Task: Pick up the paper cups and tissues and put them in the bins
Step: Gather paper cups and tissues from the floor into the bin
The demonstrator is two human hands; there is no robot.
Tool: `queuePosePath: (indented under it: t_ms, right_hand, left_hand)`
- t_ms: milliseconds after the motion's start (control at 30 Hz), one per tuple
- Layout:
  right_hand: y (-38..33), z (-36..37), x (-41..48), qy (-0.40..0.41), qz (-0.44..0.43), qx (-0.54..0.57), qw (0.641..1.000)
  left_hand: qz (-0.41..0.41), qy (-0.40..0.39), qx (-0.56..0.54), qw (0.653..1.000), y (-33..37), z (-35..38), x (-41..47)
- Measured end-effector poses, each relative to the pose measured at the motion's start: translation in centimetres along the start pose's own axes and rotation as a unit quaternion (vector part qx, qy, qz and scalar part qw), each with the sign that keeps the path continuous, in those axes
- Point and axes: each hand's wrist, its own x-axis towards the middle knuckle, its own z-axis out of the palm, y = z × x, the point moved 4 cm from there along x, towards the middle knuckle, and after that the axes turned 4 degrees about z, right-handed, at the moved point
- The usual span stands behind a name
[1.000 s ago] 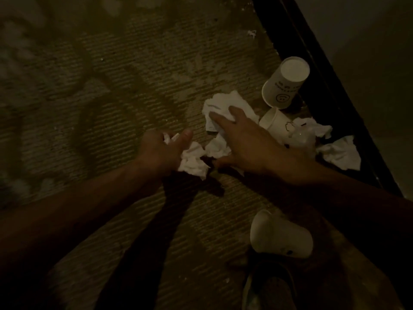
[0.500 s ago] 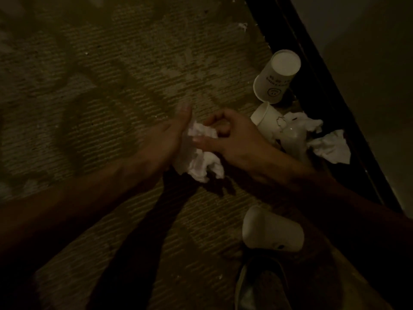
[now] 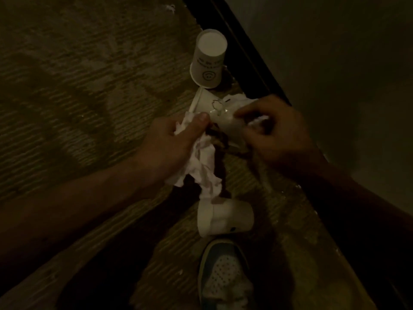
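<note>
Left hand (image 3: 172, 142) grips a crumpled white tissue wad (image 3: 201, 168), thumb clamped over it. Right hand (image 3: 279, 135) is blurred, with its fingers curled beside a tipped white paper cup (image 3: 207, 104) at the right edge of the ribbed brown carpet (image 3: 78, 97); its grip cannot be determined. An inverted smiley-print paper cup (image 3: 209, 61) stands farther along that edge. A third white paper cup (image 3: 225, 217) lies near the carpet's near edge.

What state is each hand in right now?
Left hand: grips the crumpled tissues.
Right hand: fingers curled beside the tipped cup, blurred; cannot tell if it holds anything.
</note>
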Motion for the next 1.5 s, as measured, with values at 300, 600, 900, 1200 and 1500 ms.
queuePosePath:
  t_ms: [300, 600, 900, 1200, 1500]
  right_hand:
    - [5.8, -0.9, 3.9, -0.149, -0.086, -0.339, 0.925]
    - [5.7, 0.0, 4.7, -0.089, -0.074, -0.343, 0.932]
    - [5.0, -2.5, 4.6, 0.036, 0.063, 0.003, 0.997]
    - [-1.0, -1.3, 2.3, -0.046, 0.089, 0.269, 0.958]
    - [-0.8, -0.7, 1.7, -0.03, 0.057, 0.23, 0.971]
  left_hand:
    - [-0.042, 0.02, -0.047, 0.998, -1.0, 0.7, 1.3]
    - [-0.075, 0.011, -0.035, 0.997, -0.5, -0.1, 1.6]
    - [-0.055, 0.013, -0.039, 0.998, 2.2, 0.1, 1.6]
    - [0.061, -0.032, -0.026, 0.997, 5.2, 1.3, 1.3]
    - [0.087, -0.011, -0.004, 0.996, 5.3, -0.3, 0.5]
